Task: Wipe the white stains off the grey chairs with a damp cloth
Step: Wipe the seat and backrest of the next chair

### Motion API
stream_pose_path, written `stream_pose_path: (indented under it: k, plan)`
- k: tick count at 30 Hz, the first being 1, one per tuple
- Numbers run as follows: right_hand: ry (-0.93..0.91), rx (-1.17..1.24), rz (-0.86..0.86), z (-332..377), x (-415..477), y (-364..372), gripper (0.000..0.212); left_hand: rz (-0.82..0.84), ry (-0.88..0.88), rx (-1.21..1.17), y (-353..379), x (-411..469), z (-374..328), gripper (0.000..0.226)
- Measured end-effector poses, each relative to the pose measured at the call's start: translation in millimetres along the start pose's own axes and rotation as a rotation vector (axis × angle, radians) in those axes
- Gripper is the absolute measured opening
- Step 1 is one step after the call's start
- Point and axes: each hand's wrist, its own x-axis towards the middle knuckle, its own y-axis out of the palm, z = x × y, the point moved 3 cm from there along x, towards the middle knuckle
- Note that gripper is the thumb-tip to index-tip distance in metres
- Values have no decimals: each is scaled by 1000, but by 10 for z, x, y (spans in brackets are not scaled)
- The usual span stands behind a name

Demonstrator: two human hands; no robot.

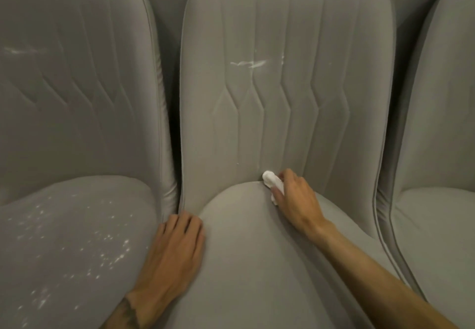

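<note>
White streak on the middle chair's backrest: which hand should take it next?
Right. The right hand already has the cloth in its grip at the backrest's base, below the streak. The left hand lies flat on the seat, without a cloth.

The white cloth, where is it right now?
In the head view, the white cloth is in the right hand, pressed into the crease where the middle chair back meets its seat, right of centre.
</note>
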Motion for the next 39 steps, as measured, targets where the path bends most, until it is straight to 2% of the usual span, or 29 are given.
stream_pose_path:
  k: [3,7,10,15,17,21,24,28,31,33,36,39]
  plan:
    - [-43,-3,-54,-85,-47,-17,15,-58,47,-35,58,-14,51,29]
    - [73,42,-161,-83,75,12,16,-133,16,-51,75,-38,37,20]
    - [110,78,-142,-14,129,140,19,-152,-3,-50,115,-46,14,22]
    - [-80,230,-12,419,173,390,21,-177,-34,-35,155,-9,18,17]
    - [-169,204,41,485,159,438,20,-169,-27,-30,177,-12,15,20]
    - [-158,107,3,179,170,278,16,-172,-37,-36,189,-26,34,17]
    - [-146,93,23,182,205,310,23,-176,-37,-34,196,-5,21,15]
    - [-238,131,109,397,160,465,33,-181,-39,-38,202,-5,31,16]
    - [-334,93,147,365,185,359,24,-185,-28,-49,205,-15,36,16]
    - [-290,19,67,191,232,254,25,-197,-19,-60,200,-11,39,15]
    - [-113,-43,-86,-7,227,228,22,-206,-24,-57,223,-3,48,15]
    - [-29,16,-113,236,199,442,22,-207,-26,-52,245,2,46,15]
